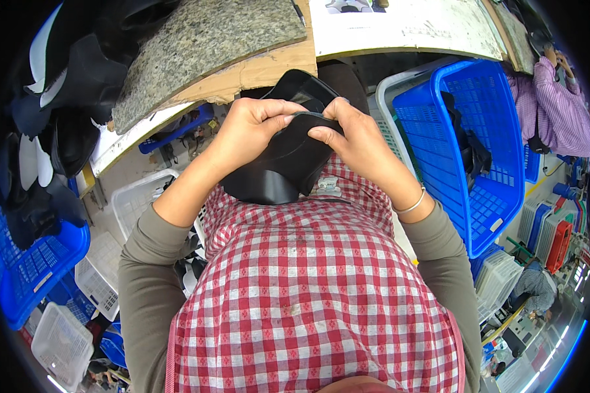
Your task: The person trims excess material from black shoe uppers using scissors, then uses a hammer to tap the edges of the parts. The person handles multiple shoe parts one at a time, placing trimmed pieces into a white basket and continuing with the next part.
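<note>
Between both hands I hold a black leather shoe upper (pixel 278 157), a curved, sewn piece that hangs over my lap. My left hand (pixel 255 124) pinches its top edge between thumb and fingers. Close beside it, my right hand (pixel 347 128) grips the same edge, thumb lying on the near face and fingers behind. The two hands are a short gap apart. Part of the piece stands up beyond my fingers, and its underside is hidden. A red and white checked apron (pixel 308 281) covers my front just below it.
Ahead is a bench with a stone slab (pixel 210 49) and a white board (pixel 406 29). A blue basket (pixel 478 164) with black pieces stands at right. Black leather pieces (pixel 78 72) pile up at left, above another blue basket (pixel 39 262). A co-worker's checked sleeve (pixel 557 105) shows far right.
</note>
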### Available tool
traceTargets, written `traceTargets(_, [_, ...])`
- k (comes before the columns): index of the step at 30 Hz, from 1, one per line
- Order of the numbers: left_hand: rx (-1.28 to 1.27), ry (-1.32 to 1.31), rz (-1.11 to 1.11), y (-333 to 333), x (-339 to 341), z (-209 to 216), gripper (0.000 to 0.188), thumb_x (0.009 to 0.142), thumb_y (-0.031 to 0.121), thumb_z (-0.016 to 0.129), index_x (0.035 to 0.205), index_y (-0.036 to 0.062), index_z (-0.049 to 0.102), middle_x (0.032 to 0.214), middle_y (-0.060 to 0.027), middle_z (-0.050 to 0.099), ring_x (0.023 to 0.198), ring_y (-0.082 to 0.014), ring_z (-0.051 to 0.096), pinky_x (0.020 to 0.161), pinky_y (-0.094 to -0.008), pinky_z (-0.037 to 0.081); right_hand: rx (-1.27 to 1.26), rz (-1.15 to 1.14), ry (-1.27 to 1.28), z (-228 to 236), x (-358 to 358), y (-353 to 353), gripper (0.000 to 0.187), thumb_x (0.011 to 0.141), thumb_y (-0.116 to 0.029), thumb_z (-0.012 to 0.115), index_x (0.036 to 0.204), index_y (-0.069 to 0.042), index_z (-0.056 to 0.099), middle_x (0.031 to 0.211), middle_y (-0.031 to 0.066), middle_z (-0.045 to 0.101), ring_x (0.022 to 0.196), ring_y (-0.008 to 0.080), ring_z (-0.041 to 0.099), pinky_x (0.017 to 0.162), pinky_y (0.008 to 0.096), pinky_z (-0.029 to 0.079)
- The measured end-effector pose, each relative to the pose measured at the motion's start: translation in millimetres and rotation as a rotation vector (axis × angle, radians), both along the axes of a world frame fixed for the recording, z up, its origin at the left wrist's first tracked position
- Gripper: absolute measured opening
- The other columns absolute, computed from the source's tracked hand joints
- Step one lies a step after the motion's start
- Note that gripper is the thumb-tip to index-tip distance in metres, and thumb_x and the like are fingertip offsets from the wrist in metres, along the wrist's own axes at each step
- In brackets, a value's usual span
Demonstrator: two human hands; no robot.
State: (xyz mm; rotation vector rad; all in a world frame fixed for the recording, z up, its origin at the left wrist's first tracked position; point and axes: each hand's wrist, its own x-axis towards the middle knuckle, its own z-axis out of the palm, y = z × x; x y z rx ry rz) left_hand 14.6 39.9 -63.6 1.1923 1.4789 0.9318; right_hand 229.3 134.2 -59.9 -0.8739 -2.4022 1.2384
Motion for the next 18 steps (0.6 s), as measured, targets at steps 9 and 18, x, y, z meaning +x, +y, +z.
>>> traceTargets(9, [0.037, 0.103, -0.037, 4, -1, 3, 0.025, 0.097, -0.003, 0.064, 0.118, 0.0028, 0.076, 0.099, -0.0035, 0.078, 0.090, -0.0073, 0.068, 0.082, -0.0248, 0.055, 0.005, 0.019, 0.055, -2, 0, 0, 0.032, 0.092, -0.020, 0.079, 0.110, -0.002, 0.059, 0.097, 0.0137, 0.067, 0.095, 0.0349, 0.070, 0.082, 0.0386, 0.055])
traceTargets(18, [0.011, 0.075, -0.170, 9, -12, 10, 0.025, 0.099, 0.001, 0.065, 0.122, 0.0018, 0.074, 0.102, -0.0017, 0.077, 0.096, -0.0074, 0.068, 0.086, -0.0253, 0.055, 0.104, 0.025, 0.088, -2, -1, -1, 0.021, 0.093, -0.017, 0.076, 0.100, -0.001, 0.066, 0.089, 0.0124, 0.064, 0.084, 0.0303, 0.064, 0.074, 0.0380, 0.051])
